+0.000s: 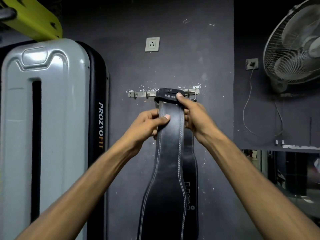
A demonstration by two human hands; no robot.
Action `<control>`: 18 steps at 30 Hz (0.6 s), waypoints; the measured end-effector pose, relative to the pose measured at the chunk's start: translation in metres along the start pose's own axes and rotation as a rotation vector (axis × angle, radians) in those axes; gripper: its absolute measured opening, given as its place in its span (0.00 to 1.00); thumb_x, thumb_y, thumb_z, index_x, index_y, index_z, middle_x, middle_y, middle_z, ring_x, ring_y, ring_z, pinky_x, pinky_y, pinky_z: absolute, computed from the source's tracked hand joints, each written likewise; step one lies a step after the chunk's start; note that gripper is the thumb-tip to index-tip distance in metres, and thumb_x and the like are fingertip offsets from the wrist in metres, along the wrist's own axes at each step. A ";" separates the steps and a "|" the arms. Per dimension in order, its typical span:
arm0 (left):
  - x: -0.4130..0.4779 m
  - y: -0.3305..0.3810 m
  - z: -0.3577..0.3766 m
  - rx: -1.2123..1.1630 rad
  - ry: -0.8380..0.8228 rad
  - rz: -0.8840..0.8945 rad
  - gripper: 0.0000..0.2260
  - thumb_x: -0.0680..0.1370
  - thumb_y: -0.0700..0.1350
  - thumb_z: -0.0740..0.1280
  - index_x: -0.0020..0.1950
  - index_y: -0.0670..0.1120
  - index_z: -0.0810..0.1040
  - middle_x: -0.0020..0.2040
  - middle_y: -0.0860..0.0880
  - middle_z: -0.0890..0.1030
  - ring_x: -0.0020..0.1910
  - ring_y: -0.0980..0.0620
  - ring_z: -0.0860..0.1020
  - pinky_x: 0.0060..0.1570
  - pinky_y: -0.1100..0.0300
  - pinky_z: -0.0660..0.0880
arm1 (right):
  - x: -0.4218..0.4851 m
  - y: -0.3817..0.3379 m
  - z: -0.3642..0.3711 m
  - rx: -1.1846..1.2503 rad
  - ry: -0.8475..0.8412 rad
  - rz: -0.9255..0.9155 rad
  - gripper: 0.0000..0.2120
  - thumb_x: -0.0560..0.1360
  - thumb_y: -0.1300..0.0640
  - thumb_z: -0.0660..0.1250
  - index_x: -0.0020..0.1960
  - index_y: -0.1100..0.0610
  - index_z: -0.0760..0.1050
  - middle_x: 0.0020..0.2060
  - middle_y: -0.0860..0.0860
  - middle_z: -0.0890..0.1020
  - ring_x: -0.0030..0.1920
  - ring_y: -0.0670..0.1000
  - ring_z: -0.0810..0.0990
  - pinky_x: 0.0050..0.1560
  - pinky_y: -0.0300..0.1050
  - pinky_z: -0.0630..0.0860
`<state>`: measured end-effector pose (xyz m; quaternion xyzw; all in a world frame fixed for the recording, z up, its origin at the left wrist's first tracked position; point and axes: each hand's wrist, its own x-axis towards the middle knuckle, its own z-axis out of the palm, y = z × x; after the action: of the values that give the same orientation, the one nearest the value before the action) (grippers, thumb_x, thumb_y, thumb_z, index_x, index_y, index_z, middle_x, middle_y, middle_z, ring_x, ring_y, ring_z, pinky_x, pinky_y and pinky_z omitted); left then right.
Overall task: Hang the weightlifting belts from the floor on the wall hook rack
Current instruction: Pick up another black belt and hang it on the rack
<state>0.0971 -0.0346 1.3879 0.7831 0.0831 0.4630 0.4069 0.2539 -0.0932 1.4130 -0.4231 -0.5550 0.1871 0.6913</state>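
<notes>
A black leather weightlifting belt with white stitching hangs down in front of the dark wall, its top end folded over at the metal hook rack. My left hand pinches the belt's left edge just below the rack. My right hand grips the belt's top loop, thumb on the lettered strap. A second black belt hangs behind it, mostly hidden, from the rack's right part. Whether the front belt rests on a hook is hidden by the strap and my hands.
A grey and black gym machine shroud stands at the left, a yellow-green frame above it. A wall socket sits above the rack. A wall fan with a dangling cord is at the right, a mirror below it.
</notes>
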 end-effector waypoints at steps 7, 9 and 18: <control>0.006 -0.007 -0.010 -0.050 0.003 -0.089 0.08 0.77 0.41 0.66 0.54 0.39 0.78 0.39 0.42 0.76 0.29 0.51 0.72 0.26 0.62 0.74 | -0.006 0.021 0.000 -0.074 0.060 -0.106 0.13 0.82 0.54 0.67 0.54 0.64 0.82 0.50 0.66 0.86 0.43 0.56 0.81 0.45 0.53 0.74; 0.013 -0.001 -0.013 -0.146 0.060 -0.093 0.11 0.73 0.47 0.64 0.49 0.41 0.77 0.39 0.43 0.75 0.28 0.51 0.72 0.25 0.61 0.75 | -0.010 0.027 -0.001 -0.078 0.042 -0.126 0.10 0.82 0.54 0.68 0.53 0.61 0.83 0.48 0.61 0.88 0.43 0.52 0.83 0.44 0.50 0.77; 0.038 0.002 0.005 0.046 0.297 0.016 0.13 0.82 0.51 0.64 0.51 0.41 0.79 0.38 0.44 0.78 0.32 0.51 0.75 0.30 0.61 0.71 | -0.018 0.040 -0.023 -0.155 -0.162 -0.183 0.09 0.81 0.58 0.69 0.59 0.59 0.81 0.37 0.44 0.86 0.32 0.38 0.80 0.31 0.33 0.73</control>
<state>0.1221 -0.0194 1.4128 0.7156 0.1466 0.5751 0.3683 0.2781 -0.0920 1.3696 -0.4066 -0.6581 0.1134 0.6235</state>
